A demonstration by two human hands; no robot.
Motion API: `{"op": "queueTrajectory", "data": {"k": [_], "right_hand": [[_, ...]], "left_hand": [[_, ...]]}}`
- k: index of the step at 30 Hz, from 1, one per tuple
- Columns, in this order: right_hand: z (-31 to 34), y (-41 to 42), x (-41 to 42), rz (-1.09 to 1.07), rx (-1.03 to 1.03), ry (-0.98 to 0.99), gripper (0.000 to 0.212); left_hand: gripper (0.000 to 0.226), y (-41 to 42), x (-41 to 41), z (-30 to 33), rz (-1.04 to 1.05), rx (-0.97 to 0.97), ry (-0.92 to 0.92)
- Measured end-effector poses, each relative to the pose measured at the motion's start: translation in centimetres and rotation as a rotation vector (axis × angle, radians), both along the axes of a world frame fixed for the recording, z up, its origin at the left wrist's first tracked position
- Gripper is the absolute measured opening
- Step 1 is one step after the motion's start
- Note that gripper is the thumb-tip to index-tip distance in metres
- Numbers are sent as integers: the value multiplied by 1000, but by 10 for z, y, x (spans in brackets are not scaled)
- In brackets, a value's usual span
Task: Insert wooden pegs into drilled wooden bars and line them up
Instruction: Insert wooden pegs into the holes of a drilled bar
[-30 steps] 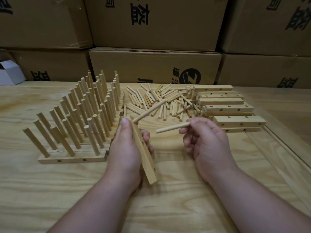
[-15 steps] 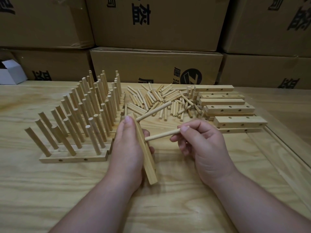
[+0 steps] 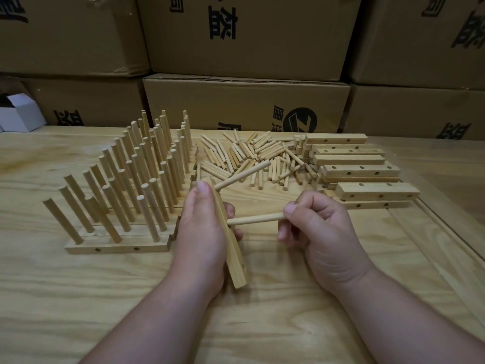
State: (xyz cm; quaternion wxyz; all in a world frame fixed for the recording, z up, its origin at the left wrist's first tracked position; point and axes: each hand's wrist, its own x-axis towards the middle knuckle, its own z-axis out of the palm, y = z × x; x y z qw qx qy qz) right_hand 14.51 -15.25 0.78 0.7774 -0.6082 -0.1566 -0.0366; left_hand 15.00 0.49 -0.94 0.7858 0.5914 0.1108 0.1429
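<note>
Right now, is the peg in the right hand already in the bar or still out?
Cannot tell: the peg tip meets the bar face beside the left hand, hiding any hole.

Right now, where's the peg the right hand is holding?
Head view, centre: the peg lies roughly level between the hands, pinched by the right hand, its left tip at the bar held by the left hand.

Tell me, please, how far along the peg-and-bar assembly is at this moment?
Done: several pegged bars stand lined up in rows on the left. In hand: the left hand grips a bar with one peg already seated, while the right hand pinches a second peg with its tip at the bar. Left: a heap of loose pegs and a stack of empty bars on the right.
</note>
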Motion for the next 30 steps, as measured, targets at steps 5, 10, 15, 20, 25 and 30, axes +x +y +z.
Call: {"op": "queueTrajectory", "data": {"k": [5, 10, 15, 20, 25, 30], "right_hand": [[-1, -1, 4, -54, -10, 91, 26], [-2, 1, 0, -109, -342, -41, 18], [1, 3, -8, -20, -535, -70, 4], [6, 0, -10, 44, -683, -65, 10], [21, -5, -9, 71, -864, -63, 8], [41, -7, -14, 111, -992, -65, 7]], "left_hand": [[41, -1, -1, -2, -5, 94, -3], [47, -3, -5, 0, -39, 212, -31], [51, 0, -6, 1, -32, 230, -18], [56, 1, -8, 0, 7, 262, -24], [53, 1, -7, -1, 0, 246, 6], [52, -2, -10, 1, -33, 267, -12]]}}
